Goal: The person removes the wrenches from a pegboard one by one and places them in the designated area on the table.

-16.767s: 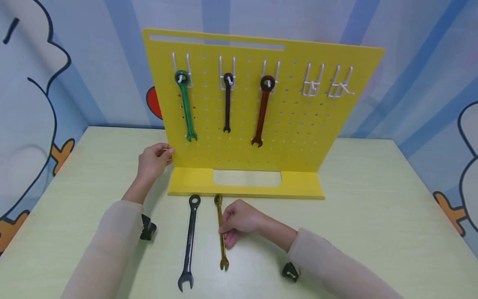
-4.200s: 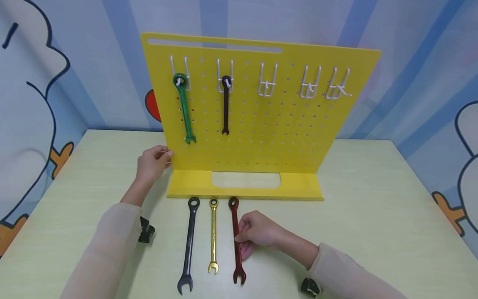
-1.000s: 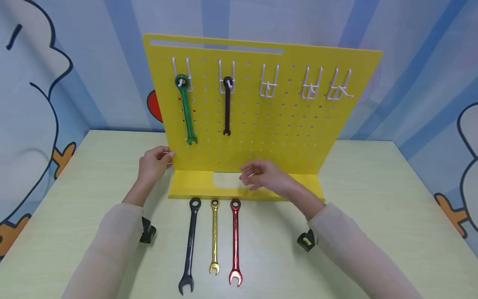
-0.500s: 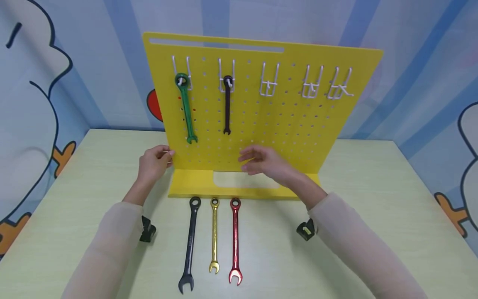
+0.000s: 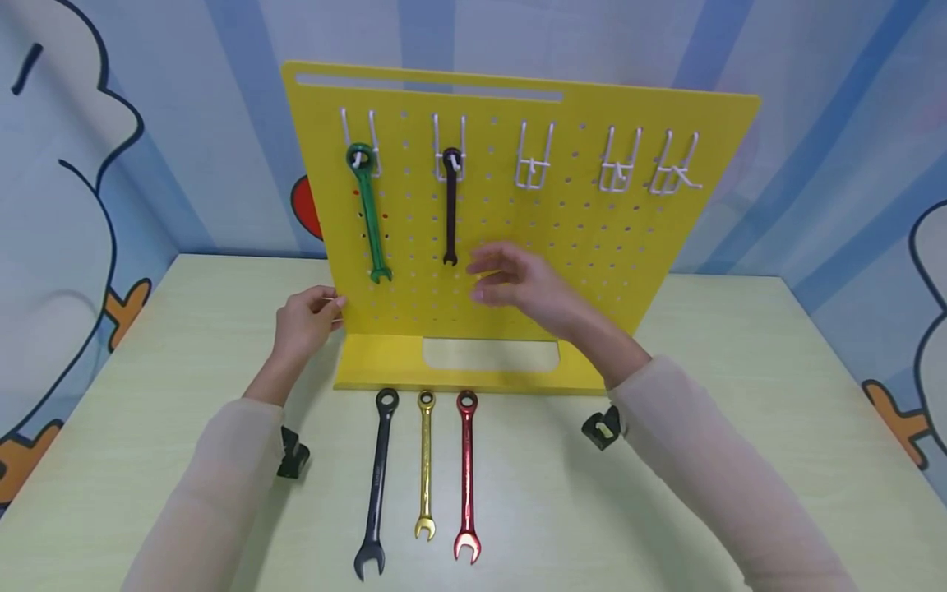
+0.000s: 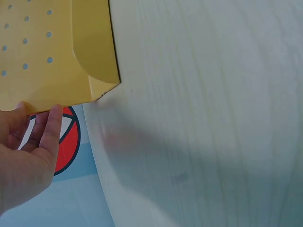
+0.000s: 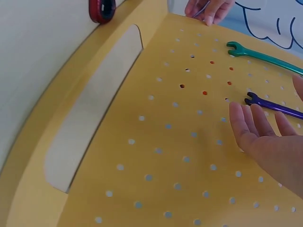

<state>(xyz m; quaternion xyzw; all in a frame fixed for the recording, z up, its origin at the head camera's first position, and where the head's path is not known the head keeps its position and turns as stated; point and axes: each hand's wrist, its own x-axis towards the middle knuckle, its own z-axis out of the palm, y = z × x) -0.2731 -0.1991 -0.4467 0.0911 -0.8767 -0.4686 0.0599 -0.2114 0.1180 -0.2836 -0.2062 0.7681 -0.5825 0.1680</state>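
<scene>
A yellow pegboard [image 5: 414, 304] stands on the table, its left edge pinched by my left hand [image 5: 303, 321] between thumb and fingers. On its white hooks hang a green combination wrench [image 5: 372, 222] and, to the right, a smaller dark purple wrench [image 5: 450, 214]. My right hand [image 5: 528, 288], fingers loosely bent and holding nothing, is in front of the board, just right of the purple wrench's lower end; the right wrist view shows that wrench [image 7: 274, 106] beyond the fingertips. In front of the base lie a dark grey wrench [image 5: 376, 485], a gold wrench [image 5: 425, 469] and a red wrench [image 5: 467, 477].
Three hooks on the right carry nothing, among them the third hook [image 5: 532, 168] and the rightmost hook [image 5: 669, 173]. The board's base [image 5: 377, 362] has a cutout and rests on the pale table [image 5: 740, 460]. A cartoon-printed wall [image 5: 814, 123] rises behind.
The red wrench, earlier on the third hook, now lies on the table right of the gold one. My right hand let go of it and rose up the board. The left hand stayed put.
</scene>
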